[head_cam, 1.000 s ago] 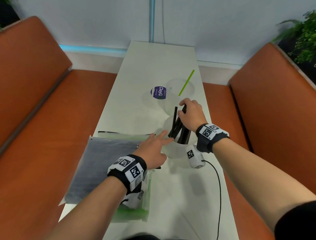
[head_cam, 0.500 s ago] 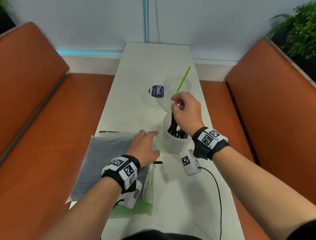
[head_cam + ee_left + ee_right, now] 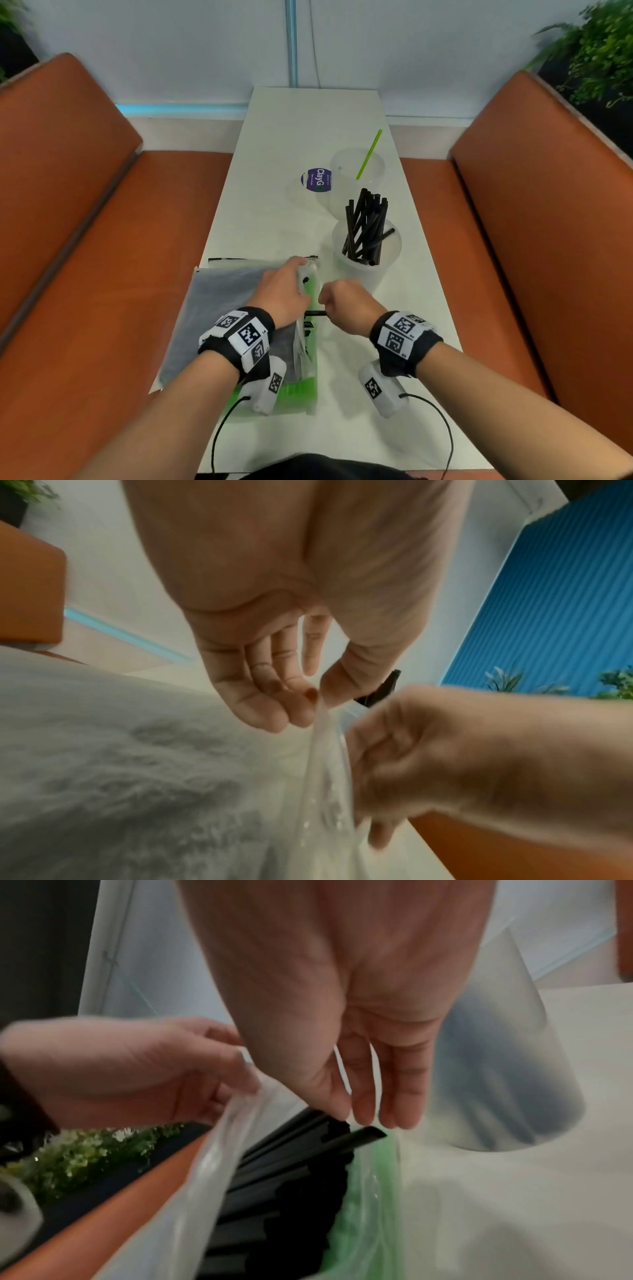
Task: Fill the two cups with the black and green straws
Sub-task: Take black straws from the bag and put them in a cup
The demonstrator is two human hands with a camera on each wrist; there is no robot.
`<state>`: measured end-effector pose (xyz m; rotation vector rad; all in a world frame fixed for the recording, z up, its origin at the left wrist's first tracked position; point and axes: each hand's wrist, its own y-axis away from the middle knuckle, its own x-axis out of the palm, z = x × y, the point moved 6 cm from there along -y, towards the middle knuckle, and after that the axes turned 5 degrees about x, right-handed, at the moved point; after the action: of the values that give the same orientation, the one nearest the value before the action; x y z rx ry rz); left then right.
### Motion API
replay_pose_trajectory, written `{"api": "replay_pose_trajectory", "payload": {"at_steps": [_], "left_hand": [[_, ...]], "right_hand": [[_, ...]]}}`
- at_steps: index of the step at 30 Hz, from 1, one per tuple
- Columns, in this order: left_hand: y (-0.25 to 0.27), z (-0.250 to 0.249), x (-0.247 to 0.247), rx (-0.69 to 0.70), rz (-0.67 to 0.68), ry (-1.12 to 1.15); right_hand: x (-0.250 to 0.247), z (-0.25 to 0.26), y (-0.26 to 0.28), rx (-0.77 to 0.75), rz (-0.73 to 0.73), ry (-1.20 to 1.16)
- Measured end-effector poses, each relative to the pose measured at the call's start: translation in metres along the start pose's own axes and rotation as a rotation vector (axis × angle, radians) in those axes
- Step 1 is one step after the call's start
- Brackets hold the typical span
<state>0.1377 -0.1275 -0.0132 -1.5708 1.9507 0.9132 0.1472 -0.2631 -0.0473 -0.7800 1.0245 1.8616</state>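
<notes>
The near clear cup (image 3: pixel 383 270) holds several black straws (image 3: pixel 364 226). Behind it, the far cup (image 3: pixel 342 164) holds one green straw (image 3: pixel 369 154). A frosted bag of black straws (image 3: pixel 226 308) lies on a bag of green straws (image 3: pixel 305 387). My left hand (image 3: pixel 301 270) pinches that bag's clear mouth edge (image 3: pixel 325 723) and lifts it open. My right hand (image 3: pixel 323 303) is at the mouth. Its fingertips (image 3: pixel 363 1115) hang loosely down onto the ends of the black straws (image 3: pixel 369 1134) that stick out, with none clearly pinched.
A round purple sticker (image 3: pixel 318 180) lies left of the far cup. The narrow white table (image 3: pixel 308 116) runs between two orange benches (image 3: pixel 85 222), with plants (image 3: pixel 603 51) at the back corners. Wrist camera cables (image 3: pixel 442 431) trail near the front edge.
My right hand has let go of the black straws in the near cup and come back to the bag mouth. My left hand has taken hold of the bag's edge.
</notes>
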Motion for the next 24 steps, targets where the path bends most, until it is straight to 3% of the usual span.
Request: {"api": "replay_pose_trajectory", "payload": {"at_steps": [4,8,13,18,24], "left_hand": [[0.003,0.003,-0.011,0.031,-0.027,0.077],[0.006,0.005,-0.018,0.033,-0.053,0.129],[0.01,0.005,-0.022,0.066,-0.06,0.189],[0.014,0.007,-0.023,0.069,-0.049,0.204],[0.016,0.007,-0.023,0.077,-0.056,0.223]], "right_hand": [[0.012,0.009,-0.001,-0.028,0.032,-0.035],[0.007,0.029,0.002,-0.177,-0.038,-0.179],[0.016,0.055,0.012,-0.348,-0.05,-0.073],[0.036,0.07,0.005,-0.271,0.135,0.232],[0.042,0.077,-0.001,-0.115,0.284,0.271]]}}
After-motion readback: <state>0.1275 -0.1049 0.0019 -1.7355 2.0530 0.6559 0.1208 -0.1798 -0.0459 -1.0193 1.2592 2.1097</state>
